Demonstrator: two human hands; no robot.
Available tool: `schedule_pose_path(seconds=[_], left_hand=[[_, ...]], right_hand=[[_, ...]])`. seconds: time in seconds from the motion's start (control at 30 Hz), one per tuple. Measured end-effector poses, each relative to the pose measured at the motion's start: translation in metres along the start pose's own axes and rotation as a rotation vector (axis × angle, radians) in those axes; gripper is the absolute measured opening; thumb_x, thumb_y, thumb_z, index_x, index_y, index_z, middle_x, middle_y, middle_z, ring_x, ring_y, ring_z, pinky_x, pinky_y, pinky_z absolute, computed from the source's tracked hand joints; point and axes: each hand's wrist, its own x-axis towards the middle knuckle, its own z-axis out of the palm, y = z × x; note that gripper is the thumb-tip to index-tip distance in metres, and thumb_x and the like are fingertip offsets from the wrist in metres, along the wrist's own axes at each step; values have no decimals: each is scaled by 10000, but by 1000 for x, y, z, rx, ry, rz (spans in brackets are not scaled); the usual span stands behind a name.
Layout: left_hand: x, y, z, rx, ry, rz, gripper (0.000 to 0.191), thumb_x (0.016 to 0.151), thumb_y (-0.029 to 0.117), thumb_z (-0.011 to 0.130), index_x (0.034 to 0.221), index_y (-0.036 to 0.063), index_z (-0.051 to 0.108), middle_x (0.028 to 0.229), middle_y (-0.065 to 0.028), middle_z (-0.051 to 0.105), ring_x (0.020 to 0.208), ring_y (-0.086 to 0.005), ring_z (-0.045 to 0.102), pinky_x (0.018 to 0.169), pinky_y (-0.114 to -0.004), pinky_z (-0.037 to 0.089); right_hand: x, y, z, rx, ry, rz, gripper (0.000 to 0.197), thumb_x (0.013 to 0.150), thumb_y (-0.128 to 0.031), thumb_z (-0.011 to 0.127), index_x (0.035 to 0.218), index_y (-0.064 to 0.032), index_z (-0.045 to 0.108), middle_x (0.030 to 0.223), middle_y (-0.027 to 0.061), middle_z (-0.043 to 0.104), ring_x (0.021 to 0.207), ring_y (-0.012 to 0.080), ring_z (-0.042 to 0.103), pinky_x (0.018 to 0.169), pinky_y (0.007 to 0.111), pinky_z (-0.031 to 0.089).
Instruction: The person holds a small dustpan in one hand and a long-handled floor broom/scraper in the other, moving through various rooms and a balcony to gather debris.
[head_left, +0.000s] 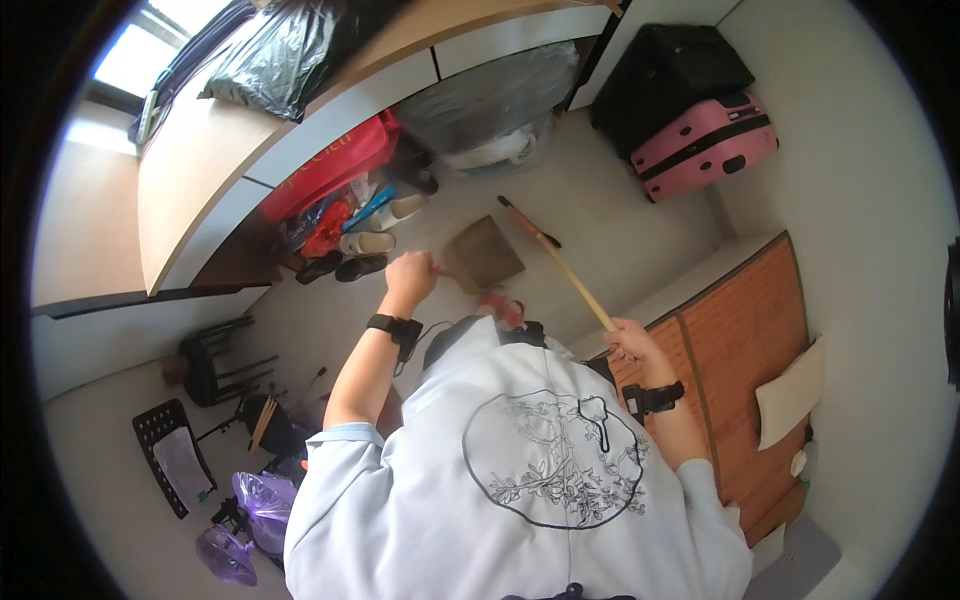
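Note:
My left hand (411, 276) is closed around the handle of a brownish long-handled dustpan (486, 253), whose pan is at floor level ahead of my feet. In my right hand (631, 341) is the yellow-orange stick of a broom (574, 281). The stick slants forward and to the left, down to a dark, narrow head on the pale floor (592, 202). A gap of bare floor separates the broom head from the pan's right edge. Red and white footwear (502, 309) shows just below the pan, partly hidden by my shirt.
Slippers (367, 243) and bags, including a red bag (337, 165), sit under the desk (217, 157) at left. A pink suitcase (705, 150) stands against the far-right wall. The bed with an orange-brown mat (739, 315) borders my right side. A music stand (174, 457) and purple bags (262, 499) are at lower left.

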Motion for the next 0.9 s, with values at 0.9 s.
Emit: schedule_pose_path(seconds=[0.9], left_hand=[[-58, -33, 5, -77, 72, -339, 160, 657, 255, 592, 700, 101, 604, 659, -111, 590, 645, -289, 577, 562, -373, 457]], right_hand=[[10, 11, 33, -308, 4, -112, 350, 687, -63, 545, 1032, -20, 504, 585, 45, 492, 452, 123, 455, 398, 268, 392]])
